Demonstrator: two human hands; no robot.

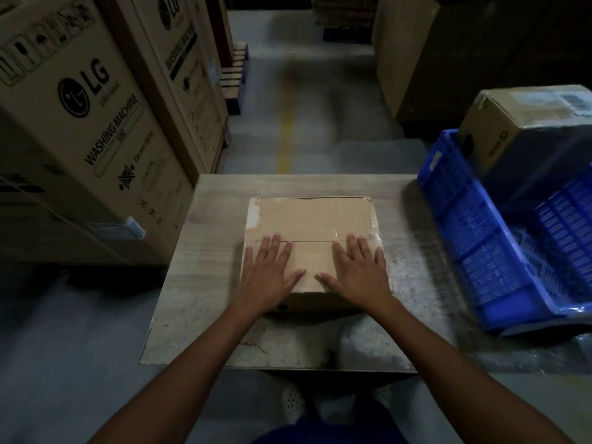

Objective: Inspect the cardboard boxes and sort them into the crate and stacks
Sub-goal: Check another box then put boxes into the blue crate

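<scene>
1. Box (307, 219), taped across its top, lies flat mid-bench (205, 267), nearer the far edge.
2. Left hand (267, 272) rests palm-down on the box's near-left part, fingers straight and spread, clasping nothing.
3. Right hand (358, 272) rests likewise on the near-right part; the thumbs point toward each other, apart.
4. Crate (474, 238), blue, stands just beside the bench's right edge; a second box (512, 123) sits tilted at its far end.
5. Cartons (80, 123) stand off the left edge.
</scene>
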